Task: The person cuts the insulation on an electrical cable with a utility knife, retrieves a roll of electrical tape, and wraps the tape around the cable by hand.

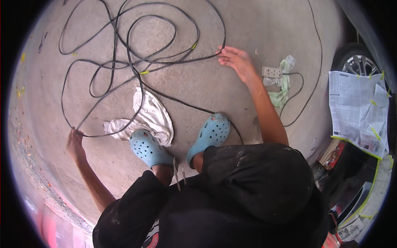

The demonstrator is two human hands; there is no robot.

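A long black cable (173, 62) lies in loose, overlapping loops on the concrete floor, with bits of yellow tape on it. At the lower left, my left hand (75, 145) pinches the cable where a loop bends. My right hand (236, 62) is at the far right side of the loops, its fingertips closed on the cable at a bend and the other fingers loosely stretched. A crumpled white cloth (151, 115) lies under part of the cable, in front of my blue clogs (145, 146). One length of cable runs behind the right clog.
A white power strip (271, 72) with its own cord lies right of my right hand, beside a pale green plastic wrapper (284, 82). Further right stands a vehicle wheel (359, 62), with newspaper sheets (355, 107) taped up near it. A thin cord (321, 53) crosses the floor.
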